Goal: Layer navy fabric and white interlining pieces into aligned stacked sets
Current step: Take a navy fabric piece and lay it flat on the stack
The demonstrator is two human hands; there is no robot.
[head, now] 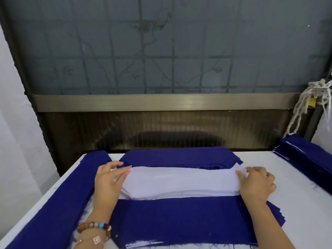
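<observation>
Nearest the camera, a beaded bracelet [94, 226] on the left wrist, just beside the frayed near navy stack [179, 218]. Directly behind that stack and touching its far edge, the interlining stack [179, 189], white, laid crosswise on the worktop [296, 203]. At the left end of the interlining stack, the left hand [106, 182], thumb and forefinger pinching the corner of the top interlining sheet [179, 174], other fingers loosely curled. At the right end, the right hand [256, 184], fingers curled, thumb and forefinger pinching the same sheet's opposite end, with the tip raised slightly off the pile. Just beyond the interlining stack, along its far edge, the far navy stack [179, 156]. Left of the interlining stack, past the left hand, a long navy pile [59, 203] running front to back along the worktop's edge. Well to the right of the interlining stack and farther back, a side navy pile [309, 155] with a thin white edge among its layers. Above that, a tangle of pale cord [303, 105] with a brass padlock [312, 103]. Far behind the interlining stack, a frosted glass panel [161, 42].
</observation>
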